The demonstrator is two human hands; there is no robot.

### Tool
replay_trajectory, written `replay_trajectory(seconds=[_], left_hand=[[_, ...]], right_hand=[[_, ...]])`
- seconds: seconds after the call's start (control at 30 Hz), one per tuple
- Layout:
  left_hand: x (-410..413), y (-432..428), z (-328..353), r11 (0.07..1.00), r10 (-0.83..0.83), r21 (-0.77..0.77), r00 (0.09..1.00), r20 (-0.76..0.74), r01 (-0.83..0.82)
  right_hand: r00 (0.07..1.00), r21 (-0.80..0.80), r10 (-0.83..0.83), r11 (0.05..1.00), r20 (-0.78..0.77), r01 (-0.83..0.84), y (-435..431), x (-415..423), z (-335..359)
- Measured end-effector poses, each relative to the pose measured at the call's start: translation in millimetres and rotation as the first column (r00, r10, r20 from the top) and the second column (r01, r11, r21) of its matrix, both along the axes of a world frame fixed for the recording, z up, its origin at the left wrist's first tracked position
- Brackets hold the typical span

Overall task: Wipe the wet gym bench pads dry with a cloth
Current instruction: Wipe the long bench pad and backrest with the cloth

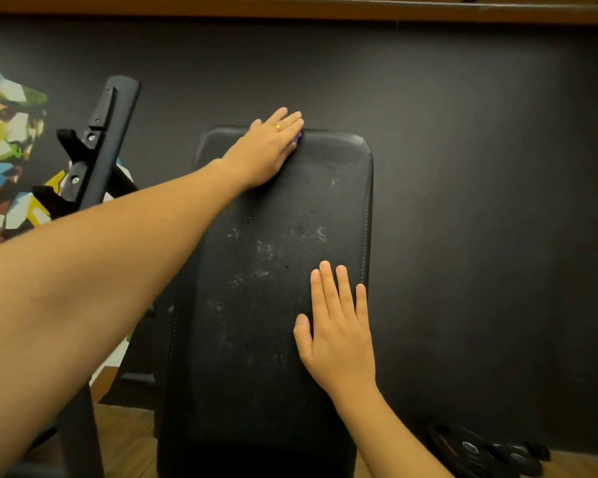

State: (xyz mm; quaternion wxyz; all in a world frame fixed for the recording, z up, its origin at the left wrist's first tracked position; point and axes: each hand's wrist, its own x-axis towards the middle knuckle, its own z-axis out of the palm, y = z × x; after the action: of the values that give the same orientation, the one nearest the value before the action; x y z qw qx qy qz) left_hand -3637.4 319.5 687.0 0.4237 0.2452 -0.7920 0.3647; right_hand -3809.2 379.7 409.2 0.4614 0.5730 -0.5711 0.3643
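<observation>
From the head cam, my left grip (266,150) is up at the top edge of the black bench pad (273,270), fingers flat, pressing down on the purple cloth (297,138), which barely peeks out under my fingertips. My right grip (335,336) lies open and flat on the pad's lower right side, holding nothing.

Dim room, warm yellowish cast. Light from above and front: forearm (83,288) at left of frame brightest, skin glowing against dark wall (497,167). Bench pad (273,270) matte black, pale dull patches at centre, no hard glare. Soft shadow along edge of right hand (339,336). Bottom of pad sinks to near-black, detail lost. Wide-angle bend: wooden strip (290,8) at top edge slightly bowed. Overall soft, weight plates (480,453) at lower right murky.
</observation>
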Motion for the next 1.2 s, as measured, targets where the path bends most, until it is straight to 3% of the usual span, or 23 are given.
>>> replay_trajectory(seconds=[0.13, 0.23, 0.33, 0.53, 0.6, 0.67, 0.73, 0.87, 0.97, 1.03, 1.1, 1.2], left_hand=[[-45, 18, -11, 0.998, -0.049, 0.041, 0.998, -0.046, 0.051], [-65, 28, -20, 0.925, -0.187, 0.280, 0.949, -0.254, 0.257], [-54, 29, -28, 0.825, -0.242, 0.447, 0.931, -0.274, 0.346], [-23, 20, -65, 0.765, -0.490, 0.355, 0.843, -0.219, 0.537], [-16, 15, -70, 0.824, -0.468, 0.270, 0.868, -0.168, 0.497], [-17, 7, -76, 0.917, -0.326, 0.201, 0.938, -0.118, 0.344], [-19, 4, -79, 0.951, -0.201, 0.215, 0.973, -0.115, 0.222], [-11, 7, -71, 0.827, -0.371, 0.406, 0.920, -0.124, 0.388], [7, 3, -68, 0.711, -0.449, 0.483, 0.858, -0.248, 0.511], [21, -6, -71, 0.786, -0.358, 0.402, 0.877, -0.322, 0.469], [40, -20, -82, 0.930, -0.176, 0.249, 0.923, -0.342, 0.270], [59, -43, -102, 0.988, -0.039, 0.130, 0.944, -0.327, 0.086]], right_hand=[[1.000, 0.034, -0.017, 0.999, 0.004, 0.017, 3, 1, 1], [0.999, 0.055, 0.006, 0.998, 0.031, -0.008, 7, 3, 4], [0.997, 0.063, 0.069, 0.995, 0.033, -0.071, 16, 2, 13], [0.979, -0.069, 0.175, 0.983, 0.103, -0.169, 25, -2, 80], [0.963, -0.094, 0.225, 0.973, 0.151, -0.213, 25, 0, 108], [0.951, -0.109, 0.263, 0.963, 0.164, -0.247, 27, 1, 132], [0.941, -0.098, 0.298, 0.953, 0.162, -0.285, 29, 1, 151], [0.941, 0.077, 0.336, 0.938, 0.039, -0.338, 30, 4, 178], [0.948, 0.113, 0.317, 0.941, 0.037, -0.319, 29, 8, 189], [0.970, 0.028, 0.240, 0.970, 0.028, -0.241, 25, 15, 194], [0.982, -0.088, 0.190, 0.978, 0.011, -0.188, 16, 27, 198], [0.992, -0.117, 0.122, 0.986, 0.040, -0.117, -2, 47, 202]])
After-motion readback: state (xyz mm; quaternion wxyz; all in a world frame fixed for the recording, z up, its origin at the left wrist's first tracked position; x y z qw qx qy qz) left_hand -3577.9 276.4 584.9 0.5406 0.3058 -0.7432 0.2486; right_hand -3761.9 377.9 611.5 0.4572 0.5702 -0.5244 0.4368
